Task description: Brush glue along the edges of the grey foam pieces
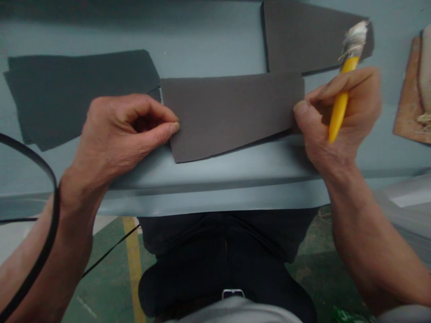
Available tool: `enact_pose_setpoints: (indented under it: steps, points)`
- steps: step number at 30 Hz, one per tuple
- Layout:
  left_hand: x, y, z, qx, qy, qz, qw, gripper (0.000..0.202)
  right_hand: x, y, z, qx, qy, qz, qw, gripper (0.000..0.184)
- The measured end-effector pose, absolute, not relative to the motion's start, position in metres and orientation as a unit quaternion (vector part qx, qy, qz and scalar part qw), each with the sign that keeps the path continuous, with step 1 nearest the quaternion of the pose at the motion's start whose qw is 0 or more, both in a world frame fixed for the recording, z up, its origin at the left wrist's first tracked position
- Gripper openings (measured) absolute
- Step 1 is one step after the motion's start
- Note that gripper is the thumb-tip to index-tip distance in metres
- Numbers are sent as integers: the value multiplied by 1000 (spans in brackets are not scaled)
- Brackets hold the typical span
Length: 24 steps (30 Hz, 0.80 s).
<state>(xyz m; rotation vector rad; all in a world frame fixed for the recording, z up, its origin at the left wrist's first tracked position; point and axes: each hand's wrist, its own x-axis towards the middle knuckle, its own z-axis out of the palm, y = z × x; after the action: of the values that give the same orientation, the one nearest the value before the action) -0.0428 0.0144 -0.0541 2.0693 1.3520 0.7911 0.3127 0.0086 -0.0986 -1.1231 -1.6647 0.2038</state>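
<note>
A grey-brown flat sheet piece (232, 114) is held up by its two short ends near the table's front edge. My left hand (124, 130) pinches its left end between thumb and forefinger. At the opposite end, the thumb and fingers of my right hand (340, 112) grip the sheet. That same hand also carries a paintbrush (343, 96) with a yellow handle, its whitish, coated bristles pointing up and away. Left of the held sheet lie dark green-grey sheet pieces (81, 94), stacked unevenly. Behind my right hand rests another grey-brown sheet piece (303, 38), partly covered by the brush.
The table (208, 40) has a smooth blue-grey cover that folds over its front edge. At the right lies a brown board (409, 98) with a pale object and crusty residue on it. A black cable (50, 179) loops across my left forearm.
</note>
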Motion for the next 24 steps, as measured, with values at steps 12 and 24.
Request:
enact_pose_setpoints:
  steps: [12, 24]
  points:
    - [-41, 11, -56, 792, 477, 287, 250, 9, 313, 7, -97, -480, -701, 72, 522, 28]
    - [-42, 12, -57, 813, 464, 276, 220, 17, 310, 8, -96, -458, -710, 74, 529, 23]
